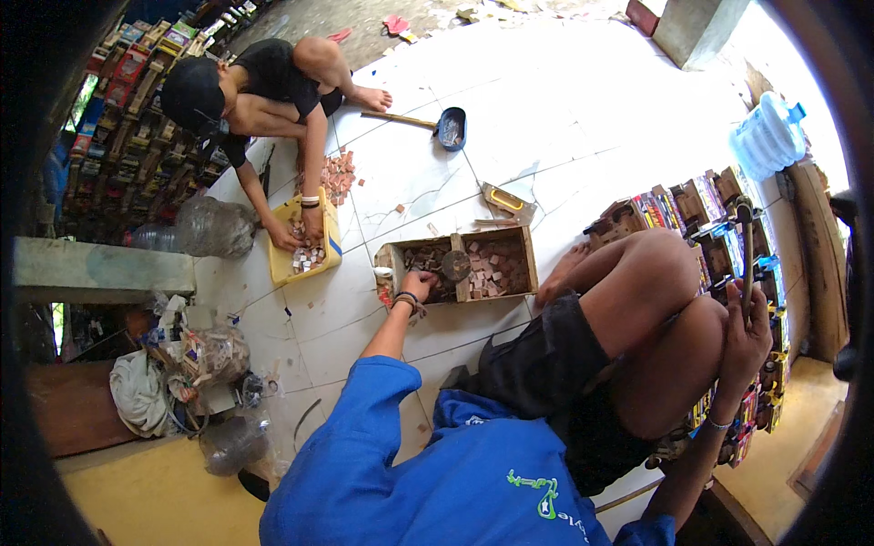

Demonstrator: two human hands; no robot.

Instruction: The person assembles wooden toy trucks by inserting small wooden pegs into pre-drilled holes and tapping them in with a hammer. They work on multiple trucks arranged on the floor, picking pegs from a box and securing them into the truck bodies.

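We note a bright blue sleeve (364, 400) with a green emblem, and black shorts (537, 364). The wooden box (523, 264) is pale brown; its small blocks (496, 268) are reddish-brown. The floor tiles (510, 127) are white with dark joints. The tray (330, 238) is yellow. The water jug (767, 135) is pale blue with a darker blue cap. The other person's shirt (269, 73) is black.
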